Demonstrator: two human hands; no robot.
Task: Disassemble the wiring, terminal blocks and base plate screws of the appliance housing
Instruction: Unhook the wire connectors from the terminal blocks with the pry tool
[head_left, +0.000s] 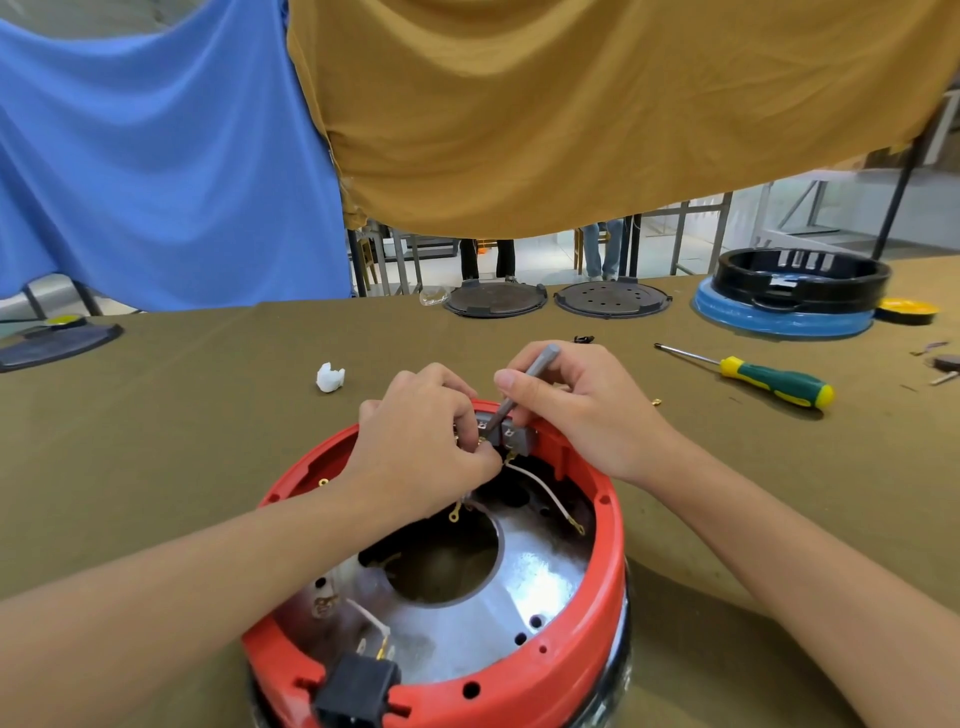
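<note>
The red appliance housing (587, 644) lies upside down in front of me, its shiny metal base plate (524, 587) with a round hole showing inside. A grey terminal block (517, 439) sits at the far rim. My right hand (576, 410) grips a thin grey screwdriver (524, 382) whose tip meets the block. My left hand (421, 447) pinches something at the block's left side, where the wires meet it; what it pinches is hidden. A white wire (545, 493) with a brass ring lug hangs loose from the block. A black socket (358, 691) sits at the near rim.
A green and yellow screwdriver (774, 382) lies to the right on the olive cloth. A white plastic piece (330, 376) lies to the left. Two dark round plates (493, 300) (613, 299) and a black ring on a blue housing (789, 299) stand at the far edge.
</note>
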